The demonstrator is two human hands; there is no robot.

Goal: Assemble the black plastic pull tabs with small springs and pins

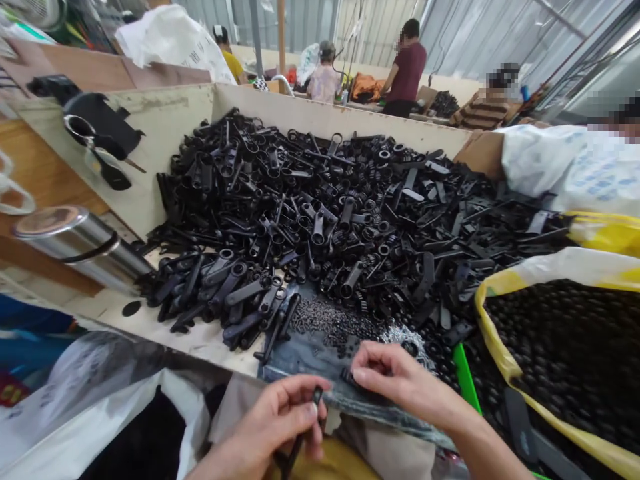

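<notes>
My left hand (273, 423) is closed around a slim black plastic handle part (306, 427), held near the front edge of the bench. My right hand (395, 380) pinches a small dark piece (349, 377) just to its right, fingers curled together. Directly beyond both hands lies a dark sheet (320, 363) with a heap of small dark screws or springs (327, 323) and some shiny silver bits (403, 337). A huge pile of black plastic handle parts (325, 213) fills the wooden bin ahead.
A yellow-rimmed bag (505, 363) of small black pieces stands at right. A steel flask (75, 243) lies at left, with a white sack (100, 407) below. A green strip (465, 377) lies by my right wrist. Several people work at the far benches.
</notes>
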